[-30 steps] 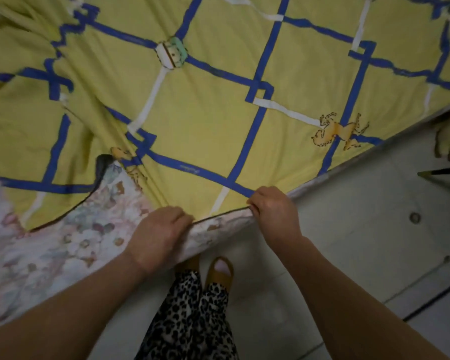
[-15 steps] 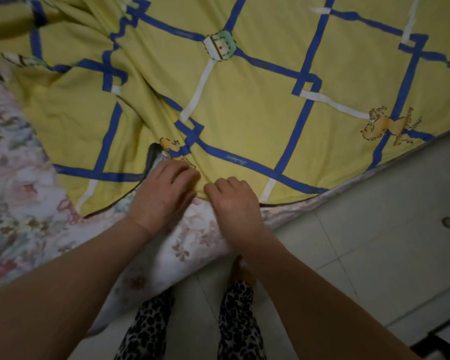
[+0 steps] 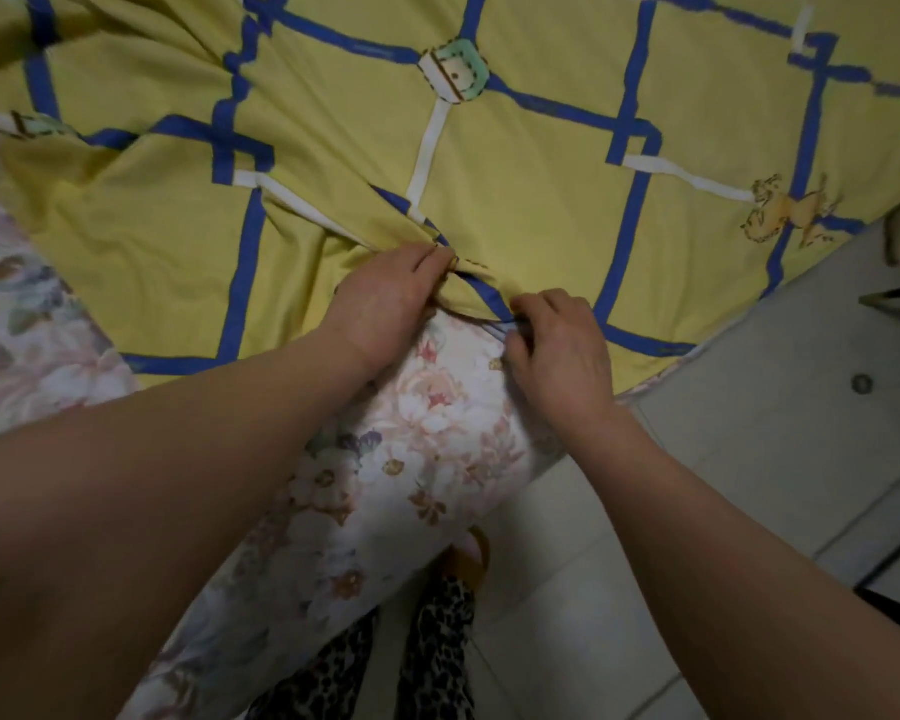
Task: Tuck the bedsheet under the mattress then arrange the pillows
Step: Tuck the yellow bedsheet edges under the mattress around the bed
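Gripping the yellow bedsheet (image 3: 515, 163) at its near edge, both hands work at the corner of the mattress (image 3: 427, 433); left hand (image 3: 385, 304) lies knuckles-up on the sheet, fingers curled together and pinching a gathered fold of the fabric, with creases fanning up and to the left from that pinch; right hand (image 3: 562, 350) sits just beside it, lower and to the right, fingers bent and closed on the sheet's hem where a blue stripe runs to the edge; the two hands are near each other but apart.

Sheet pattern: yellow ground, blue and white bands in a diamond grid, a small green-and-white motif (image 3: 454, 70) at one crossing, an orange animal figure (image 3: 788, 213) toward the right edge; the sheet covers the top of the mattress and its hem stops at the corner, so the floral side of the mattress is bare below the hands and along the left.

Below: leopard-print trouser legs (image 3: 437, 652) and one foot in an orange slipper (image 3: 471, 556) on a pale tiled floor (image 3: 749, 433); a small round fitting (image 3: 862, 383) is set in one tile; no pillows in view.
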